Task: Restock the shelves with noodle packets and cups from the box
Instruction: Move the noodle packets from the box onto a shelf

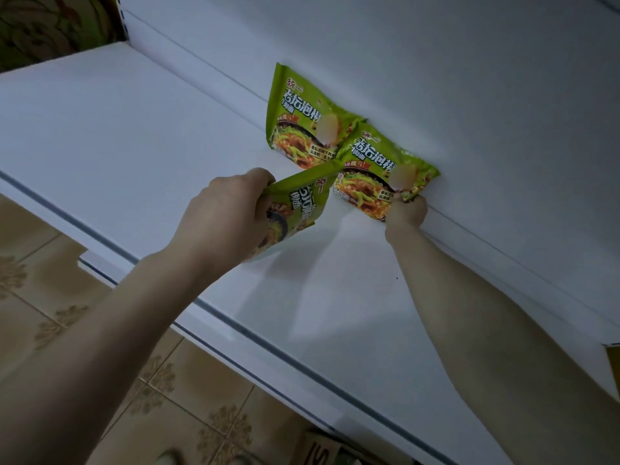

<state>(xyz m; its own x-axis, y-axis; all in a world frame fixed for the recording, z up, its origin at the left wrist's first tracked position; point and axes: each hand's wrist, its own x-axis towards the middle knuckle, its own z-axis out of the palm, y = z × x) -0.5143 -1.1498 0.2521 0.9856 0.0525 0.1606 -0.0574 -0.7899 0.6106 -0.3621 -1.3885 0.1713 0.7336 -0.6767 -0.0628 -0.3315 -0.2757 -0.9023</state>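
Observation:
Three green noodle packets are at the back of a white shelf (134, 135). The first packet (298, 119) leans upright against the back wall. A second packet (379, 172) stands to its right, overlapping its lower corner, and my right hand (406, 213) pinches its lower right corner. My left hand (224, 213) grips a third packet (295, 209) by its left edge, holding it tilted just above the shelf in front of the other two.
The white back wall (436, 78) rises behind the packets. The shelf's front edge (235, 333) runs diagonally, with tiled floor (100, 380) below. A cardboard box corner (612, 360) shows at right, and another box (328, 448) lies on the floor at the bottom.

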